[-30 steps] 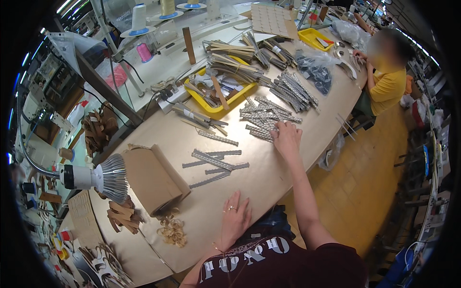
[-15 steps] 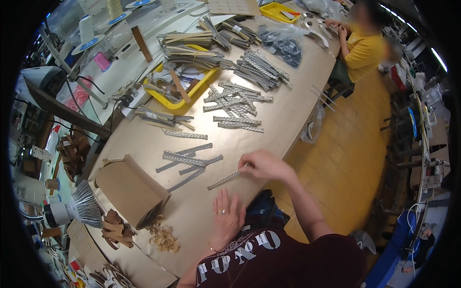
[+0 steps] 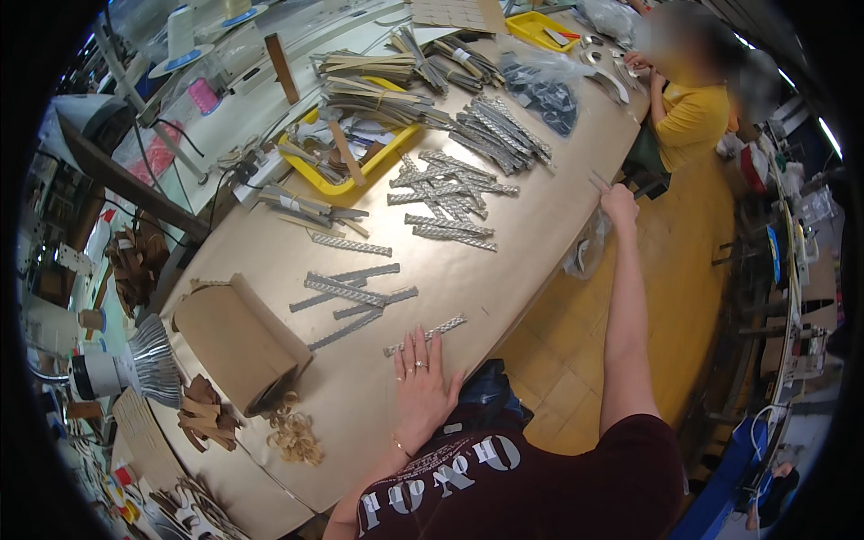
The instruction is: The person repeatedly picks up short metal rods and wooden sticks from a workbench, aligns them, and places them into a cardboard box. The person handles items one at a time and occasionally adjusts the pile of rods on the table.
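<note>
A: Containers first, all placed off the yellow tray (image 3: 353, 184)?

B: That tray sits mid-table, holds bundles of tan strips plus loose clutter, too jumbled to count. Beyond it, at the far end of the table, a second, smaller yellow bin (image 3: 538, 29), contents too small to tell. Right of the tray, a clear bag (image 3: 540, 85) of dark pieces.

A: Counts?

B: Two yellow containers, one bag. One brown cardboard box (image 3: 238, 342) on its side, nearer than the tray. One big heap of silver patterned strips (image 3: 450, 184) just right of the tray, uncountable. Smaller group of roughly five strips (image 3: 346, 292) between tray and box.

A: Hands?

B: Left hand (image 3: 421, 382) lies flat, fingers spread, nothing clasped, fingertips touching a single silver strip (image 3: 426, 335) near the table's front edge, well nearer than the tray. Right hand (image 3: 619, 202) is stretched out to the table's right edge, pinching a thin stick-like piece (image 3: 598, 182); can't tell its kind.

A: Others?

B: One person in a yellow shirt (image 3: 691, 126) at the far right end.
</note>
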A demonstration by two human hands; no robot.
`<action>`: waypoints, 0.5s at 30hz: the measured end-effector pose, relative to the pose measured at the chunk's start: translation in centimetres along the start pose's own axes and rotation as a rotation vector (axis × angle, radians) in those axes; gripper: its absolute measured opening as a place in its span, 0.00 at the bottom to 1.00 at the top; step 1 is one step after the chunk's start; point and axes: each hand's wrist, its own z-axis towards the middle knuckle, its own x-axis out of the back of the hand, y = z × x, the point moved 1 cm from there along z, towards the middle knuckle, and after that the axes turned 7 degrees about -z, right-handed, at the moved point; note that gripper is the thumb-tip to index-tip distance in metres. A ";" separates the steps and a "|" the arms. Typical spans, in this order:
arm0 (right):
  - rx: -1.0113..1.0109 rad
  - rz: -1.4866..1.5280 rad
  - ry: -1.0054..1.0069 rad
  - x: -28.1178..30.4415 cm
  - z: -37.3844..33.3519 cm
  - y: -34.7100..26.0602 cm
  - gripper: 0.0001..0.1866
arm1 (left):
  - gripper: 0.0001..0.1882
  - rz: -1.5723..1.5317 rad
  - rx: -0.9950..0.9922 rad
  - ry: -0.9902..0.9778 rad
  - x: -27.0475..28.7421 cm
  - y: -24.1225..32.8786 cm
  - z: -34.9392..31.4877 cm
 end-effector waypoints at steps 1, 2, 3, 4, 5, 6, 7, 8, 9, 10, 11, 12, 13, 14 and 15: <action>-0.056 -0.046 -0.082 -0.4 1.0 0.6 0.24 | 0.41 -0.003 0.000 0.004 0.0 0.0 0.0; -0.044 -0.041 -0.097 -0.6 1.7 1.2 0.25 | 0.41 -0.008 -0.006 0.006 0.1 0.0 -0.1; -0.041 -0.042 -0.120 -0.8 2.0 1.5 0.26 | 0.41 -0.011 -0.012 0.007 0.2 0.0 -0.1; -0.036 -0.040 -0.143 -1.0 2.1 1.6 0.27 | 0.41 -0.013 -0.017 0.007 0.3 0.0 -0.1; -0.029 -0.060 -0.100 -1.0 1.9 1.5 0.26 | 0.40 -0.012 -0.016 0.000 0.4 0.0 -0.1; -0.020 -0.079 -0.056 -0.7 1.7 1.3 0.25 | 0.40 -0.012 -0.013 -0.008 0.6 0.1 -0.1; -0.008 -0.097 -0.013 -0.3 1.1 0.9 0.23 | 0.40 -0.007 -0.018 -0.002 0.7 0.1 -0.1; 0.002 -0.120 0.029 0.2 0.3 0.4 0.22 | 0.41 -0.010 -0.011 -0.017 0.7 0.1 0.0; 0.105 -0.258 0.175 0.5 -1.0 -0.7 0.16 | 0.41 -0.010 -0.008 -0.019 0.8 0.2 0.0; 0.221 -0.261 0.234 0.9 -2.6 -2.1 0.15 | 0.41 -0.007 -0.004 -0.010 0.7 0.2 0.0; 0.332 -0.266 0.284 1.5 -4.3 -3.5 0.14 | 0.40 -0.024 -0.006 -0.006 0.7 0.2 0.0; 0.425 -0.279 0.315 2.1 -6.4 -5.0 0.13 | 0.40 -0.038 -0.010 0.008 0.6 0.2 0.0; 0.581 -0.206 0.272 2.4 -8.9 -6.6 0.11 | 0.39 -0.049 -0.023 0.034 0.7 0.1 -0.1; 0.723 -0.135 0.215 2.5 -12.0 -8.0 0.08 | 0.39 -0.131 -0.024 0.071 0.7 -0.1 -0.2; 0.913 0.247 0.074 2.7 -16.0 -8.4 0.05 | 0.38 -0.211 -0.036 0.122 0.9 -0.3 -0.3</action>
